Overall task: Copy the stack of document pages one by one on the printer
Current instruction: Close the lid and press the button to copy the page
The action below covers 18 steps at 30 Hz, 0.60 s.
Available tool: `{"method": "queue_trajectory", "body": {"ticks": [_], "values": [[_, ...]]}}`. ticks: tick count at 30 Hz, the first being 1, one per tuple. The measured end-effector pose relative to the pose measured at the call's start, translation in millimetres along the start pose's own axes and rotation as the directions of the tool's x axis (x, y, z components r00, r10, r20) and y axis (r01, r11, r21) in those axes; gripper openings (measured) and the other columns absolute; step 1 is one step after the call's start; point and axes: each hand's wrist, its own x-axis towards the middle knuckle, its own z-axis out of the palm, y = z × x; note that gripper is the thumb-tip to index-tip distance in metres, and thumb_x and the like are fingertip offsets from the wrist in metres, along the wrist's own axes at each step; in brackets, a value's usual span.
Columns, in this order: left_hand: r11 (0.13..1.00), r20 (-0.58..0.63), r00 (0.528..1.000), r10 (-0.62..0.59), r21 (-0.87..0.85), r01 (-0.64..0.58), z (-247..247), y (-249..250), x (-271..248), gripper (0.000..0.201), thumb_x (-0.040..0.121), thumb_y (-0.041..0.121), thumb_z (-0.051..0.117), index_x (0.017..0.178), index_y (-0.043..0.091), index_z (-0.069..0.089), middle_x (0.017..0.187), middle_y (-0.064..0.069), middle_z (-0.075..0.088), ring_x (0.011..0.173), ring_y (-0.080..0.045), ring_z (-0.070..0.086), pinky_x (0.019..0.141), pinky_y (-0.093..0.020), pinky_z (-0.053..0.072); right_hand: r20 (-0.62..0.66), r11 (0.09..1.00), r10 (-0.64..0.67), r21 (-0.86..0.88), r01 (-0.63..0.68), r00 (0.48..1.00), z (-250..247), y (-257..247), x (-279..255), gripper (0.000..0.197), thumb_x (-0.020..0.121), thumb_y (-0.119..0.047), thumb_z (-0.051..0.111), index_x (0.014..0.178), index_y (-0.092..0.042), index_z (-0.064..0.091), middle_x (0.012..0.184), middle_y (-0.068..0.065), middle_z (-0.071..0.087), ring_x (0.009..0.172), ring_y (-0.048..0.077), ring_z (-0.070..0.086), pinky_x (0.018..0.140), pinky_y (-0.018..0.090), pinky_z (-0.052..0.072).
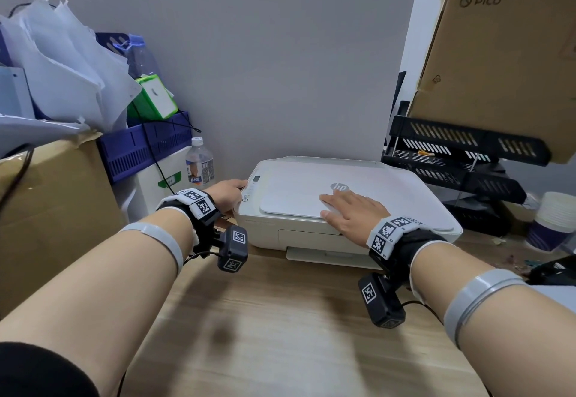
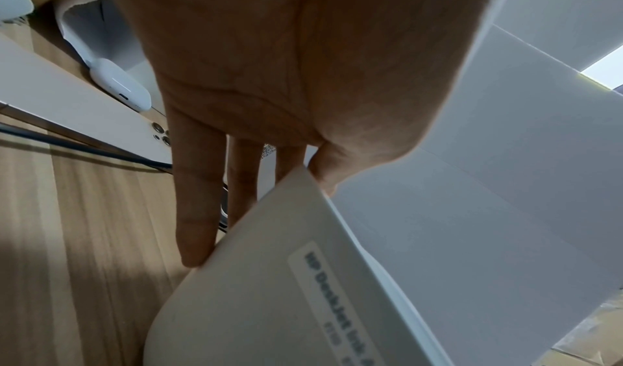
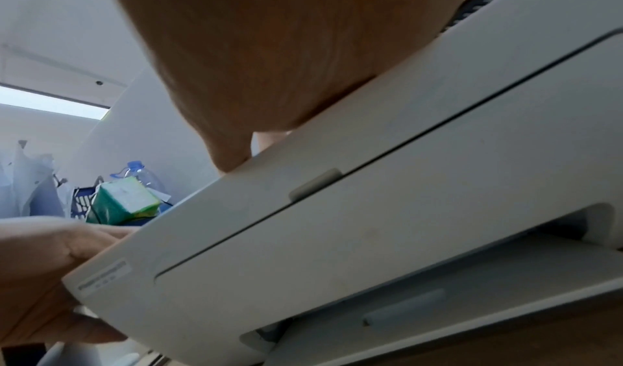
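Note:
A white HP printer (image 1: 389, 197) stands on the wooden desk (image 1: 280, 318) against the wall, its lid down. My right hand (image 1: 346, 206) lies flat on the lid's front edge beside the logo, fingers straight. My left hand (image 1: 232, 192) is at the printer's left front corner. Its thumb sits on top by the control panel. In the left wrist view its fingers (image 2: 199, 198) run straight down the printer's side (image 2: 269, 305). The right wrist view shows the printer's front (image 3: 371, 212) and folded output tray under my palm (image 3: 253, 78). No page shows on the printer.
Loose white papers (image 1: 56, 63) pile in a blue basket (image 1: 146, 147) over a cardboard box (image 1: 53, 209) at the left. A water bottle (image 1: 199, 162) stands by the printer. Black letter trays (image 1: 461, 153), a PICO carton (image 1: 505, 53) and paper cups (image 1: 551, 222) crowd the right.

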Motion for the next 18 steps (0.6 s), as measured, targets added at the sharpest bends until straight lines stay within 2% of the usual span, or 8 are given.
{"method": "queue_trajectory", "body": {"ticks": [2, 4, 10, 12, 16, 18], "values": [[1.0, 0.016, 1.0, 0.002, -0.007, -0.002, -0.7, 0.8, 0.2, 0.053, 0.1, -0.002, 0.033, 0.144, 0.024, 0.045, 0.109, -0.006, 0.067, 0.091, -0.032, 0.068, 0.077, -0.049, 0.057, 0.029, 1.0, -0.002, 0.009, 0.002, 1.0, -5.7, -0.8, -0.2, 0.057, 0.099, -0.061, 0.027, 0.151, -0.04, 0.026, 0.163, -0.007, 0.019, 0.148, 0.019, 0.023, 0.119, 0.043, 0.018], [1.0, 0.016, 1.0, 0.01, -0.005, -0.01, -0.8, 0.8, 1.9, 0.053, 0.1, -0.003, 0.032, 0.145, 0.022, 0.045, 0.117, -0.01, 0.064, 0.096, -0.034, 0.065, 0.081, -0.05, 0.055, 0.052, 1.0, -0.004, 0.023, 0.003, 0.999, -11.0, -1.2, -1.5, 0.06, 0.097, -0.064, 0.029, 0.151, -0.039, 0.027, 0.163, -0.007, 0.018, 0.148, 0.019, 0.022, 0.119, 0.043, 0.019], [1.0, 0.021, 1.0, 0.008, 0.01, -0.008, -2.5, 0.4, 6.4, 0.055, 0.098, -0.005, 0.036, 0.144, 0.023, 0.045, 0.105, -0.007, 0.063, 0.082, -0.03, 0.066, 0.06, -0.039, 0.058, 0.058, 0.987, 0.014, 0.16, -0.024, 0.998, -21.5, -2.7, -1.1, 0.062, 0.09, -0.065, 0.051, 0.145, -0.039, 0.041, 0.16, -0.009, 0.027, 0.145, 0.018, 0.031, 0.116, 0.038, 0.029], [1.0, 0.023, 1.0, 0.003, 0.015, -0.004, -3.0, 0.7, 8.3, 0.056, 0.096, -0.007, 0.039, 0.143, 0.023, 0.046, 0.102, -0.006, 0.063, 0.083, -0.032, 0.066, 0.059, -0.039, 0.058, 0.059, 0.975, 0.024, 0.22, -0.037, 0.998, -24.5, -2.6, -0.2, 0.062, 0.087, -0.063, 0.058, 0.142, -0.038, 0.047, 0.159, -0.008, 0.029, 0.144, 0.018, 0.033, 0.116, 0.035, 0.029], [1.0, 0.027, 1.0, -0.006, 0.018, 0.006, -3.6, -0.1, 12.3, 0.051, 0.097, -0.005, 0.036, 0.134, 0.026, 0.05, 0.096, -0.007, 0.066, 0.091, -0.037, 0.068, 0.078, -0.053, 0.057, -0.014, 0.977, 0.021, 0.212, -0.018, 1.0, -34.5, -6.0, -6.7, 0.051, 0.083, -0.062, 0.065, 0.128, -0.039, 0.06, 0.145, -0.01, 0.049, 0.131, 0.016, 0.046, 0.104, 0.031, 0.038], [0.999, 0.021, 1.0, -0.005, 0.034, 0.005, -2.8, 0.5, 13.3, 0.043, 0.096, -0.006, 0.033, 0.117, 0.024, 0.056, 0.095, -0.009, 0.067, 0.099, -0.042, 0.068, 0.084, -0.062, 0.055, -0.031, 0.99, -0.003, 0.141, 0.007, 1.0, -38.3, -8.7, -10.1, 0.045, 0.085, -0.063, 0.062, 0.123, -0.04, 0.062, 0.137, -0.014, 0.054, 0.124, 0.016, 0.051, 0.099, 0.033, 0.043]]}}
